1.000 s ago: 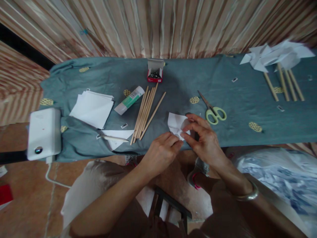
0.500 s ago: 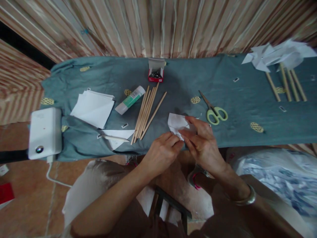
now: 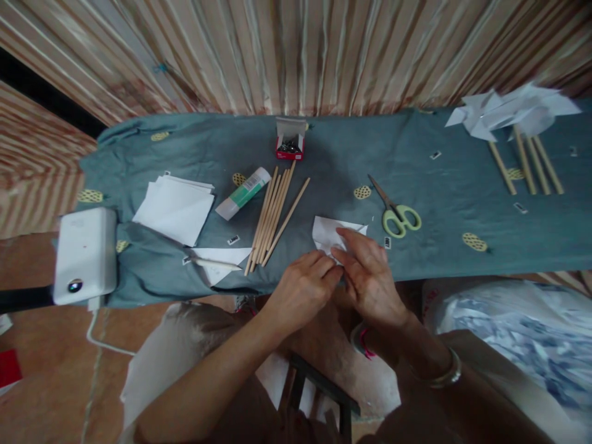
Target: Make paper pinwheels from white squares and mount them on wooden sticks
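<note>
A white piece of paper (image 3: 326,229), partly folded, lies at the front edge of the cloth-covered table. My left hand (image 3: 308,287) is closed on its near corner, the fingertips bunched together. From the other side my right hand (image 3: 367,271) grips the paper between thumb and fingers, its forefinger lying over the top. Both hands meet at the near side and hide part of the sheet. To the right rest scissors (image 3: 401,221) with light green handles. On the left lie several thin wooden sticks (image 3: 272,216) and a green-and-white glue stick (image 3: 245,192).
A red box (image 3: 290,148) of small metal pieces stands at the back. Stacked white paper (image 3: 178,206), a pencil (image 3: 217,264) on a paper scrap and a white device (image 3: 86,253) occupy the left. Paper pinwheels (image 3: 513,114) on sticks lie far right. A plastic bag (image 3: 518,333) sits below.
My right hand has shifted slightly left over the paper, and more of the sheet's right corner shows. My left hand keeps its hold. The whole view has moved a little.
</note>
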Demonstrator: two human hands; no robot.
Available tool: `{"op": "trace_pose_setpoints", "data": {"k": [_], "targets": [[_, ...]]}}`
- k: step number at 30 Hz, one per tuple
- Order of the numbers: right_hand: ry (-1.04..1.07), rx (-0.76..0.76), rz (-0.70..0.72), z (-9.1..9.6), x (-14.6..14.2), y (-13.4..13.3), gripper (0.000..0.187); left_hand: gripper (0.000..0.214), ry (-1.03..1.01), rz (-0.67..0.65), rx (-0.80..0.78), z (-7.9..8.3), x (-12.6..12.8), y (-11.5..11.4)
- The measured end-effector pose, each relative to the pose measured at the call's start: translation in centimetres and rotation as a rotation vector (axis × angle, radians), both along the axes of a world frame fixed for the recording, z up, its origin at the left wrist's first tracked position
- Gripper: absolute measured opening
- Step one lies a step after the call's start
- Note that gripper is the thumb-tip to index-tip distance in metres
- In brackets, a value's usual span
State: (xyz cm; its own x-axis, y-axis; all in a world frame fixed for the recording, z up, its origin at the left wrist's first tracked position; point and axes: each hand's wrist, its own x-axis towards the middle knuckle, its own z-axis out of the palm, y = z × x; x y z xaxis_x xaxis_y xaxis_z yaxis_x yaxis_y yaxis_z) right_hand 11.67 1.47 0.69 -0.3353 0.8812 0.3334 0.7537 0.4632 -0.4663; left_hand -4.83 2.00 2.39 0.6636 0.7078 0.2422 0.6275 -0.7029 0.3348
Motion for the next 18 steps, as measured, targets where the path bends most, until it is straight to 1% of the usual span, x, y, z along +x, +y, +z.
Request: {"op": "trace_pose_setpoints", "data": {"k": [3,7,10,12,15,18], "targets": [[0.022,-0.024,0.008,0.3,0.6,-0.1,0.033,0.014,0.006,-0.001,0.003,0.0,0.0,0.0],[0.076,-0.062,-0.003,0.8,1.8,0.5,0.042,0.011,0.015,0.004,-0.001,0.0,-0.1,-0.1],[0.036,-0.076,-0.053,0.9,2.8,1.5,0.047,0.011,0.000,0.007,0.009,0.1,-0.2,0.0],[0.005,-0.087,-0.051,0.8,3.3,2.2,0.049,0.013,-0.023,0.008,0.031,0.2,-0.3,0.1],[-0.014,-0.086,-0.028,1.0,3.9,2.6,0.046,0.013,-0.055,0.033,0.058,0.3,-1.0,0.8],[0.011,-0.088,-0.047,1.6,4.2,2.3,0.039,0.014,-0.060,0.092,0.083,0.5,-2.1,1.9]]}}
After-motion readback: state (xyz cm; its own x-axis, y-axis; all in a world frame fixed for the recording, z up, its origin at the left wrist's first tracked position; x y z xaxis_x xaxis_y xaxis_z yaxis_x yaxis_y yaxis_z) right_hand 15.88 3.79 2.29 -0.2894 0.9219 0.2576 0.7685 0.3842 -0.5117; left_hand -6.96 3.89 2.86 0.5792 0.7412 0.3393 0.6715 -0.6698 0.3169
